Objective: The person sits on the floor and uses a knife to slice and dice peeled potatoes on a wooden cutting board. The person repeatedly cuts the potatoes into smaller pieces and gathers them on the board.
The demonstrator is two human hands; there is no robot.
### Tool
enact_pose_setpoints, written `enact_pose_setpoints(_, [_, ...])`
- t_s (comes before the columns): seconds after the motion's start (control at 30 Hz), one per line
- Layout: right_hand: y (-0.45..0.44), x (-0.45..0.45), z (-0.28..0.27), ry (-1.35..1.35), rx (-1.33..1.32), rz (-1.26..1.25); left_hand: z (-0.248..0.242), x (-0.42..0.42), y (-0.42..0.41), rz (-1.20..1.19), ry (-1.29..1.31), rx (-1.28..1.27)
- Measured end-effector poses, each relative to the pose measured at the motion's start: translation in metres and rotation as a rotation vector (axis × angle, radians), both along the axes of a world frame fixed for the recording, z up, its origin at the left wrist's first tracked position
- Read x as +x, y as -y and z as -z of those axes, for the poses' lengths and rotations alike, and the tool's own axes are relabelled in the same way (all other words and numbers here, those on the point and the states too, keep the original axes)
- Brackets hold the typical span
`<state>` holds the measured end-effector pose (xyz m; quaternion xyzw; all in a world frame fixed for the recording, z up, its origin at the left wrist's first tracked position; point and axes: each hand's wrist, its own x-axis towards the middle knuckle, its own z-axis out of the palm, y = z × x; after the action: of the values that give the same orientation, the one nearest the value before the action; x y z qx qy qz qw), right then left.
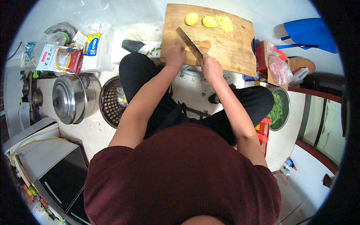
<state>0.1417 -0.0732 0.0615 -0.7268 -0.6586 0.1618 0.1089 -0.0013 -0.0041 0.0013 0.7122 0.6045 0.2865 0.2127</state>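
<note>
My right hand [211, 69] grips the handle of a broad kitchen knife [189, 41], whose blade slants up and left over a wooden cutting board [236, 45]. Left of the blade is my left hand [175, 54], blurred, with its fingers curled near some small yellow pieces [188, 48]. Whether those fingers hold a piece cannot be made out. Toward the board's far edge lie two peeled yellow potatoes [191, 19], apart from each other. A heap of finely chopped yellow bits [225, 23] sits against the right-hand potato.
Left on the floor stand a lidded steel pot [69, 98] and a dark woven basket [108, 105]. A metal bowl of green leaves [277, 109] is by my right knee. Food packages [59, 57] pile up far left; a red box [261, 56] stands right of the board.
</note>
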Motion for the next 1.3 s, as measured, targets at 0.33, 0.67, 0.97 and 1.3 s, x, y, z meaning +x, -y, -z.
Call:
enact_pose_setpoints(0.33, [-0.001,-0.008,0.004,0.074,-0.034,-0.026,0.009,0.001,-0.003,0.0,-0.04,0.049])
enact_pose_setpoints(0.67, [0.002,-0.004,-0.001,-0.015,-0.008,0.008,0.008,-0.006,0.001,0.03,-0.03,0.03])
enact_pose_setpoints(0.97, [0.001,-0.009,0.01,0.037,-0.03,-0.057,0.008,-0.003,0.0,-0.018,-0.088,0.025])
enact_pose_setpoints(1.3, [0.001,-0.004,0.01,0.001,0.028,-0.025,0.003,-0.016,0.0,0.0,-0.073,0.042])
